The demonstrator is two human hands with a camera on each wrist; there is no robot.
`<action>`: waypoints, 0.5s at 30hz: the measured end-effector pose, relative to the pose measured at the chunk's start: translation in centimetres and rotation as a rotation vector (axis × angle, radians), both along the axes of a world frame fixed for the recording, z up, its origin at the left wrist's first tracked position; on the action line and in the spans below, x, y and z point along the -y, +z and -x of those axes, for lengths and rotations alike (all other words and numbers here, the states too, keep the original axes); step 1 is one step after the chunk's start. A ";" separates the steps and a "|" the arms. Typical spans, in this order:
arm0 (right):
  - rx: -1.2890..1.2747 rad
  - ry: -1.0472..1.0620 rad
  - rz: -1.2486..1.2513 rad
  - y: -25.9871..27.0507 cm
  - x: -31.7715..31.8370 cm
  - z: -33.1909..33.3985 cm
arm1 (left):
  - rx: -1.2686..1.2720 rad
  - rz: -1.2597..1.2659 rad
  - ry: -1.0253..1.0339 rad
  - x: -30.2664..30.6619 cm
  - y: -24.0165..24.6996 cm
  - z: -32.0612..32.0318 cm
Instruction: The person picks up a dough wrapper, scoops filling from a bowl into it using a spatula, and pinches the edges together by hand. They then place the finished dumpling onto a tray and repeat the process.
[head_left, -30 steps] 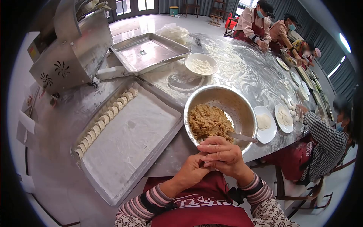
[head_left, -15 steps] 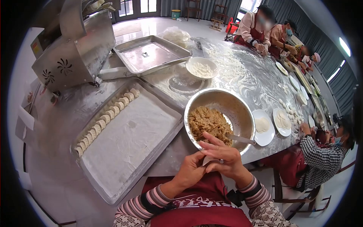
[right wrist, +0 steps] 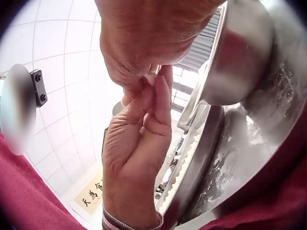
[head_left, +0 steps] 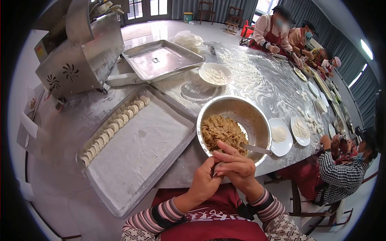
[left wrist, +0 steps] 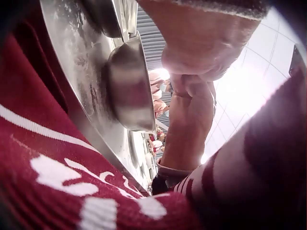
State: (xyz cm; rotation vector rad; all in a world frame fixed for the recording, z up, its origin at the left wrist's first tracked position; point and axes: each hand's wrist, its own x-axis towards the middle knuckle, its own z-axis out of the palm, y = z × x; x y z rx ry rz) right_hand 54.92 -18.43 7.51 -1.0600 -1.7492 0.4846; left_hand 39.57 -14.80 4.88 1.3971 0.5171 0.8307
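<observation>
Dumpling (right wrist: 150, 79) pinched between curled fingers of left hand (head_left: 205, 180) and right hand (head_left: 237, 166), mostly hidden by them, at desk (head_left: 261, 80) edge, filling bowl (head_left: 241, 100) with spoon (head_left: 257, 149) sat just beyond, floured tray (head_left: 140, 140) lay to the left.

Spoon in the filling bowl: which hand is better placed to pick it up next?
Right, probably. The spoon has its handle lying over the bowl rim close beside the right hand; the left hand sits farther off. Both pinch a dumpling.

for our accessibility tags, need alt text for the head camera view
A left hand and right hand pinch dough at the edge of a floured steel table, before a bowl of brown filling. Beside it, a tray holds one row of dumplings.
</observation>
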 end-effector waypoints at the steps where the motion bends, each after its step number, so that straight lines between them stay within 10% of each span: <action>1: 0.000 -0.001 -0.003 0.2 0.0 0.2 | 0.000 -0.003 -0.001 0.0 0.1 -0.1; 15: -0.074 -0.060 -0.037 -0.5 0.1 0.0 | 0.144 0.158 -0.053 0.2 1.5 -0.4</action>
